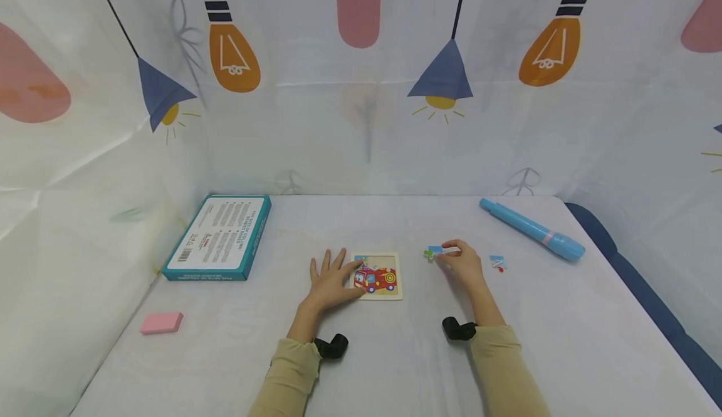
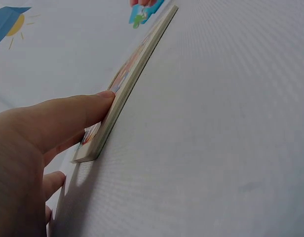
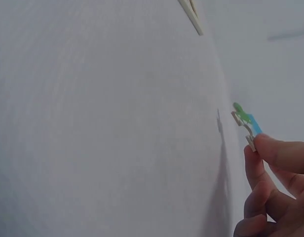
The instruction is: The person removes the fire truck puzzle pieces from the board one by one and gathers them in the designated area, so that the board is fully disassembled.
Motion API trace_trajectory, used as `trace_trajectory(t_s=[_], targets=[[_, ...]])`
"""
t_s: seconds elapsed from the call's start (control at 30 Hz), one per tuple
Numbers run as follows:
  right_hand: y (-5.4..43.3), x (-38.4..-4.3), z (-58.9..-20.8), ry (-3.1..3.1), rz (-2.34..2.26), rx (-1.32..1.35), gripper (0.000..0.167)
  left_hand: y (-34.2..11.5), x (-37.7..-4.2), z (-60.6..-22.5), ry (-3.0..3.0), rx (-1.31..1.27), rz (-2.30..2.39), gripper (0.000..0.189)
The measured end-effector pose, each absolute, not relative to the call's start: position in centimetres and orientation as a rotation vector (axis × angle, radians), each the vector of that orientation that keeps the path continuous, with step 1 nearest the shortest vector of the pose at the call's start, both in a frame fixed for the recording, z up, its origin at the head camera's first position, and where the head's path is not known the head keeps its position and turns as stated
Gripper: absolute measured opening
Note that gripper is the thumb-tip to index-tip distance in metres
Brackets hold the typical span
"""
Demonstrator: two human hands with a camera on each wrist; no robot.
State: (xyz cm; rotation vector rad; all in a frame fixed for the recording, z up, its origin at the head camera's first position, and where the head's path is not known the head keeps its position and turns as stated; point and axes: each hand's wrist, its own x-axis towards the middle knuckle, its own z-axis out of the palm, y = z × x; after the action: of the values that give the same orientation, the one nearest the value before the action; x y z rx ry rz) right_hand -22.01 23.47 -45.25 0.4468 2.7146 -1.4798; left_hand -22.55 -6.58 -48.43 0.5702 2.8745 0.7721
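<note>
A small wooden jigsaw puzzle (image 1: 389,279) with a red fire truck picture lies in its tray in front of me. The tray's upper part shows bare backing. My left hand (image 1: 328,286) rests at the tray's left side, thumb and index finger touching it, the other fingers spread. In the left wrist view the straight thumb (image 2: 78,116) presses on the tray's edge. My right hand (image 1: 465,268) pinches a blue and green puzzle piece (image 3: 245,119) between thumb and fingers, held above the table. Another puzzle piece (image 1: 497,263), blue with white and red, lies right of that hand.
A teal-edged box (image 1: 217,235) lies at the back left, with a pink block (image 1: 162,323) nearer the front. Towards the back right lies a light blue tube-shaped object (image 1: 530,229). Printed cloth walls (image 1: 304,135) stand behind and beside the white table.
</note>
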Motion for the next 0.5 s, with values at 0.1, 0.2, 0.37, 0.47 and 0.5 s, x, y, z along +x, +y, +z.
trace_trajectory(t_s=[0.1,0.2,0.37,0.47,0.5], targets=[[24.7,-21.6,-45.2,2.701,-1.477,0.465,0.034,-6.6,-22.5,-48.3,2.874,0.566,0.776,0.066],[25.6,-21.2,-45.2,2.696,-1.466,0.492,0.037,-6.6,-22.6,-48.3,2.876,0.566,0.777,0.066],[27.2,-20.5,-45.3,2.709,-1.404,0.539,0.040,-6.6,-22.6,-48.5,2.879,0.576,0.774,0.066],[28.1,-20.1,-45.3,2.741,-1.362,0.562,0.041,-6.7,-22.6,-48.6,2.883,0.583,0.767,0.066],[28.3,-20.0,-45.3,2.753,-1.346,0.569,0.041,-6.7,-22.6,-48.6,2.883,0.585,0.771,0.066]])
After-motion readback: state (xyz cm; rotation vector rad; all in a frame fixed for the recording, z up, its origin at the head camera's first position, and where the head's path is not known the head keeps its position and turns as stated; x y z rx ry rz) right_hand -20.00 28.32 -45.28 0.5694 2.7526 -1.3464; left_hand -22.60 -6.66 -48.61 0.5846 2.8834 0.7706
